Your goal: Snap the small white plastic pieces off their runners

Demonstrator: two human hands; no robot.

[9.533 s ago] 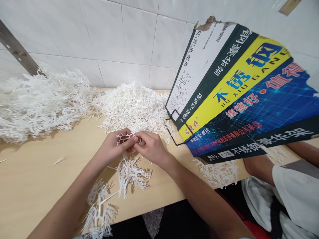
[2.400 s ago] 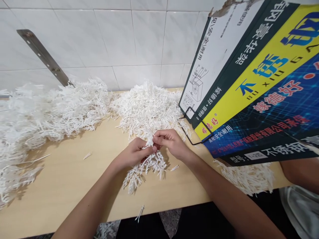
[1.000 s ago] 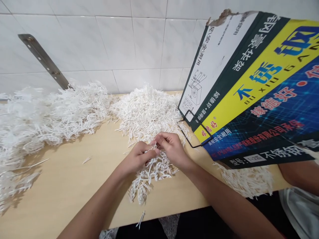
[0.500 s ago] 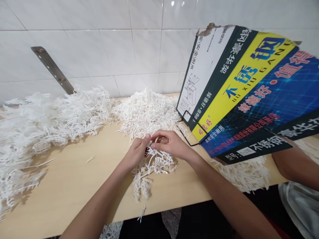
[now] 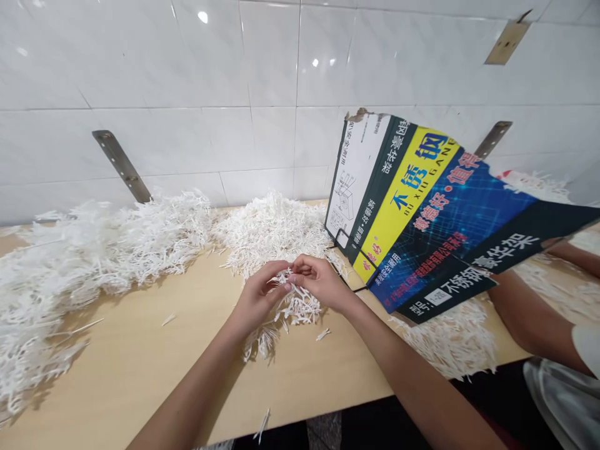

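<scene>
Both hands meet over the table, fingertips almost touching. My left hand pinches thin white branched plastic pieces between thumb and fingers. From the other side my right hand closes its bent fingers on the same pieces; the exact contact is partly hidden. Under the hands lies a tangled cluster of similar white sprigs, with another tuft nearer to me. Just beyond the fingers rises a loose pile of small white pieces.
A large heap of white branched plastic covers the table's left side. A printed cardboard sheet stands tilted on the right, by a black wire frame. Behind it are another person's arm and more white pieces. A tiled wall borders the back.
The view has tilted upward, showing more wall. My hands have drawn closer together, the left thumb now reaching across toward the right fingers. A small white piece now lies apart at their right.
</scene>
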